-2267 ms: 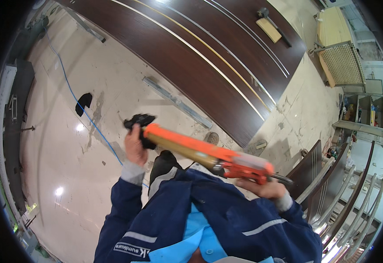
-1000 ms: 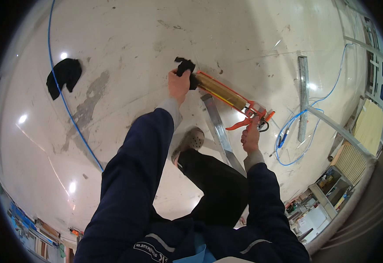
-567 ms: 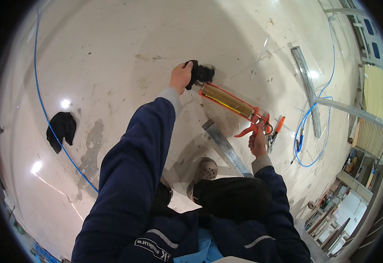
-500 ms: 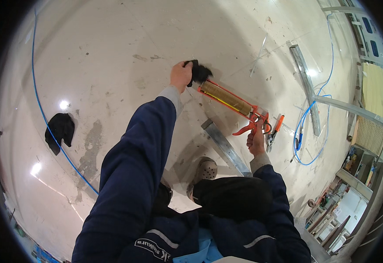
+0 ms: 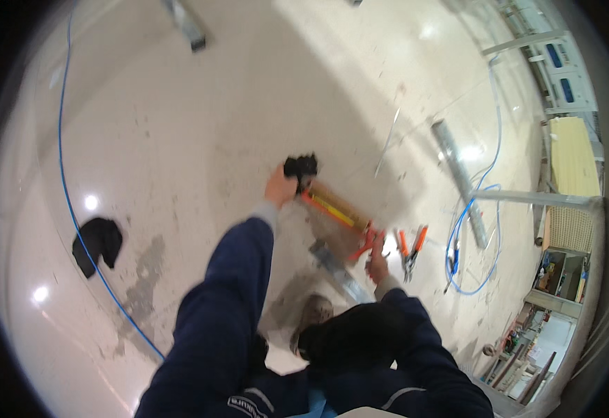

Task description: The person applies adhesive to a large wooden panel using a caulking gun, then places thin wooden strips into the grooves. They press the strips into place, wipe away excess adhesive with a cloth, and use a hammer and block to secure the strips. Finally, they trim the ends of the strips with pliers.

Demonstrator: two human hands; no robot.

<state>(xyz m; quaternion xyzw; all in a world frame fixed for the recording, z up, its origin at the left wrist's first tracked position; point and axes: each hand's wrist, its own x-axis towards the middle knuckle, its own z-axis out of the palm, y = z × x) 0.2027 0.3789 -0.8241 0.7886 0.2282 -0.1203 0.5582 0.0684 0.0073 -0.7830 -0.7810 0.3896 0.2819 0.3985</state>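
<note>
**Caulking gun held between two hands**

The red caulking gun slants from far left to near right over the floor. The left hand has its fingers clenched on a black cloth at the gun's far end; the right hand has its fingers wrapped around the handle. Just right lies an orange-handled plier-like tool; farther right, a metal bar. At left, a blue hose crosses a black garment-like piece.
</note>
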